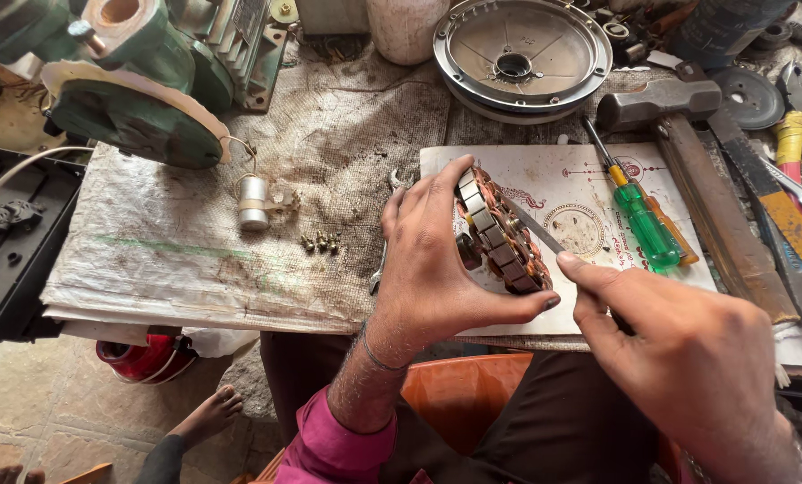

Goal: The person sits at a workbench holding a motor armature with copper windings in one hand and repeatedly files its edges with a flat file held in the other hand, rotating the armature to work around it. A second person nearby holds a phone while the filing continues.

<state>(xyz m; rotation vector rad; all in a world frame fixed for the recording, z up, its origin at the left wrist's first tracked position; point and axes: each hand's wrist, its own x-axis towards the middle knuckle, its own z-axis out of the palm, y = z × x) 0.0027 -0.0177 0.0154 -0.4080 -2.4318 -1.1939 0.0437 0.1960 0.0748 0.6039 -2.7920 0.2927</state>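
Observation:
My left hand grips a round stator with copper windings, held on edge over a printed white card on the bench. My right hand holds a thin metal blade whose tip rests against the windings on the stator's right side. The tool's handle is hidden inside my fist. A green-handled screwdriver lies on the card just right of the stator.
A hammer, files and yellow-handled pliers lie at right. A round metal fan cover sits at the back. Several small screws, a white capacitor and a green motor occupy the left on woven sacking. An orange stool shows below.

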